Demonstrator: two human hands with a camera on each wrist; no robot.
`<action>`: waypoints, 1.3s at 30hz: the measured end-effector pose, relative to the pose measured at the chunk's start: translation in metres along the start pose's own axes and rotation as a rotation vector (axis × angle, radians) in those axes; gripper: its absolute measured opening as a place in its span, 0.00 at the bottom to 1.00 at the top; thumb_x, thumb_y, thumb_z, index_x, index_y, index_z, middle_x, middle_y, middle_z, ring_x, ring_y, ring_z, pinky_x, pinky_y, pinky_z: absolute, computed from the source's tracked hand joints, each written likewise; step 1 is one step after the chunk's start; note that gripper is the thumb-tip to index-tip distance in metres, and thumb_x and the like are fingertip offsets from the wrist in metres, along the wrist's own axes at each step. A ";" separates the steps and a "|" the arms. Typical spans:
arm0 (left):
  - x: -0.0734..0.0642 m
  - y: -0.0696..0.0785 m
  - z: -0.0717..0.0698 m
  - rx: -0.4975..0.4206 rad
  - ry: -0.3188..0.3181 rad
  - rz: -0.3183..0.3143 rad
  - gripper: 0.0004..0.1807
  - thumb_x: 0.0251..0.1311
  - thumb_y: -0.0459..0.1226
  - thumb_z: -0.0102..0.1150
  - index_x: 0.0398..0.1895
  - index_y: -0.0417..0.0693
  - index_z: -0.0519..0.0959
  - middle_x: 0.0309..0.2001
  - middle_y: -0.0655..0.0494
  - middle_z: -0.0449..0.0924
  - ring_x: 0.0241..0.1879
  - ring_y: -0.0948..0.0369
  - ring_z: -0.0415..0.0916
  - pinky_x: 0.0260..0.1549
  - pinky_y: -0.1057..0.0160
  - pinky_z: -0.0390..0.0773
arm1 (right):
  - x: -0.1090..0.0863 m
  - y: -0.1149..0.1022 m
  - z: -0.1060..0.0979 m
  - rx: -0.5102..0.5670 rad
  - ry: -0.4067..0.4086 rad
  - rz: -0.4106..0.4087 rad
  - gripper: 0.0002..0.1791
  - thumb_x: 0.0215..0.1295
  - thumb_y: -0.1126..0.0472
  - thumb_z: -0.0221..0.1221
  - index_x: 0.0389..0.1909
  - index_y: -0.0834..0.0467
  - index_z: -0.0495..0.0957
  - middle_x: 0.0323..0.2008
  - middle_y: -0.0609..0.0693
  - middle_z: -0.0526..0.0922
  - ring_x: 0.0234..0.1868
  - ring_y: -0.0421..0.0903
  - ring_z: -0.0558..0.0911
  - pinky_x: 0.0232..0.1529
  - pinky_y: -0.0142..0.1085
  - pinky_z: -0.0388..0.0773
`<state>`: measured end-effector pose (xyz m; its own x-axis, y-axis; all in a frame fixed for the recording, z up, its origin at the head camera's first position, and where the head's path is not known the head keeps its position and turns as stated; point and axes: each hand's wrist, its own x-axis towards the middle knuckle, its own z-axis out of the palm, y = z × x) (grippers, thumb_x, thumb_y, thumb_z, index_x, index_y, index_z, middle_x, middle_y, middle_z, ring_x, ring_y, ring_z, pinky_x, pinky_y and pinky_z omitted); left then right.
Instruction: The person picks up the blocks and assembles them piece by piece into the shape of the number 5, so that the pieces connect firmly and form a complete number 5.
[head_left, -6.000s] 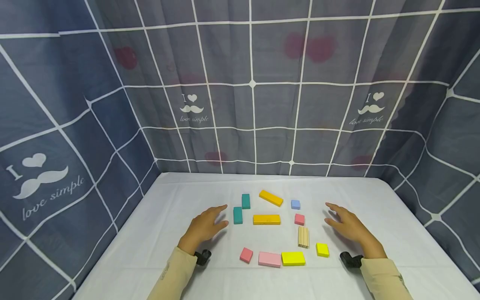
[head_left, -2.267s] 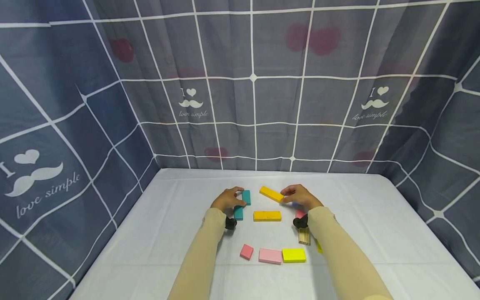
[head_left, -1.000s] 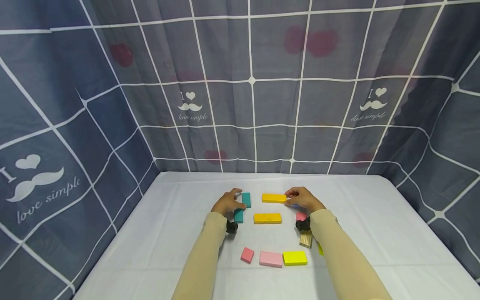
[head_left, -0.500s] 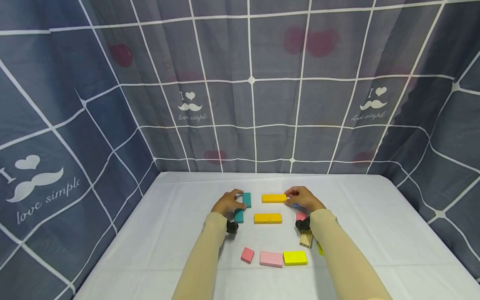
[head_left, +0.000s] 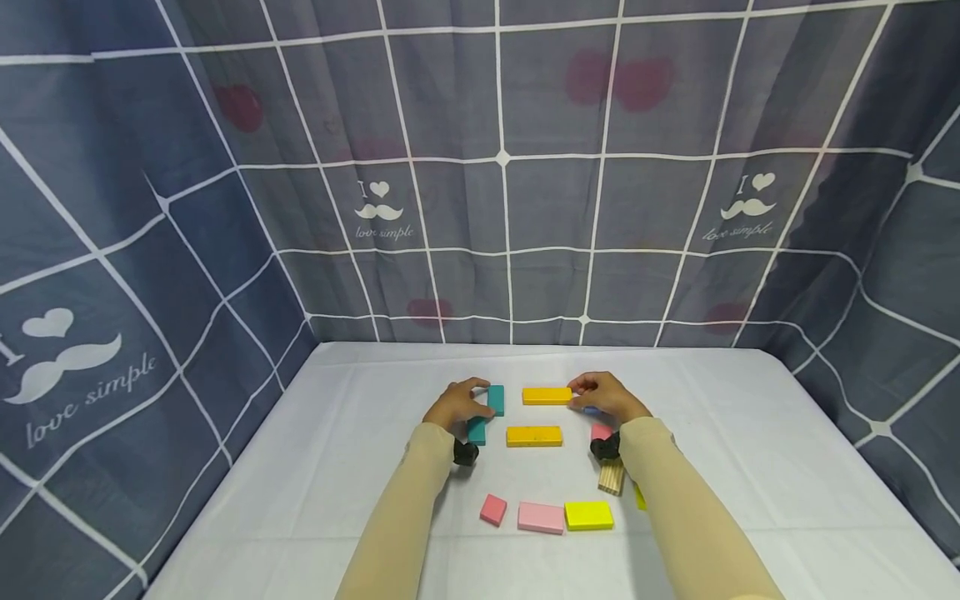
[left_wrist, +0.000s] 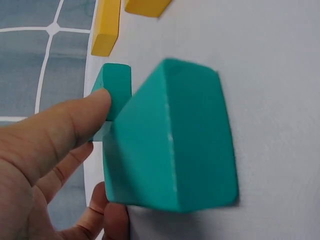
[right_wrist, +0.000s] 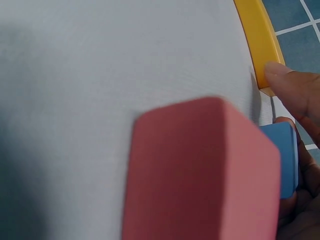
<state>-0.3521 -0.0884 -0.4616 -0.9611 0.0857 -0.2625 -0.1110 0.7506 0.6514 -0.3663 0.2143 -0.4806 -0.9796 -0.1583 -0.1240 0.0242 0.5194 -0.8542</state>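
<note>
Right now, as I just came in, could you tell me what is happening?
A person is at a white-covered table. The left grip pinches the far teal block, and the right grip holds the right end of the far orange block. A blue block beside the right grip is partly hidden in the head view. The near teal block and near orange block lie closer to the person, with a pink block and a bright yellow block closer again.
</note>
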 end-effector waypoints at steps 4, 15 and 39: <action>-0.003 0.006 -0.001 0.019 -0.007 0.007 0.32 0.65 0.40 0.76 0.72 0.54 0.79 0.65 0.39 0.75 0.58 0.43 0.75 0.67 0.35 0.73 | 0.000 0.001 -0.002 0.006 0.002 0.008 0.18 0.64 0.72 0.73 0.53 0.71 0.84 0.37 0.50 0.80 0.40 0.46 0.75 0.44 0.32 0.74; 0.000 0.020 -0.002 0.114 -0.027 0.004 0.30 0.60 0.41 0.80 0.67 0.57 0.82 0.72 0.38 0.72 0.62 0.41 0.72 0.66 0.36 0.73 | 0.001 0.001 -0.002 0.031 -0.009 0.014 0.18 0.63 0.72 0.73 0.52 0.71 0.84 0.36 0.49 0.79 0.40 0.46 0.74 0.43 0.32 0.74; 0.002 0.037 0.006 0.146 -0.039 -0.009 0.31 0.59 0.41 0.82 0.66 0.56 0.83 0.72 0.35 0.71 0.65 0.37 0.68 0.63 0.35 0.75 | 0.000 -0.003 0.000 0.043 -0.003 0.027 0.19 0.63 0.73 0.73 0.54 0.71 0.83 0.38 0.50 0.79 0.42 0.47 0.74 0.44 0.33 0.74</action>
<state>-0.3564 -0.0567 -0.4425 -0.9494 0.1013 -0.2974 -0.0794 0.8385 0.5390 -0.3660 0.2129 -0.4779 -0.9778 -0.1477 -0.1487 0.0591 0.4865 -0.8717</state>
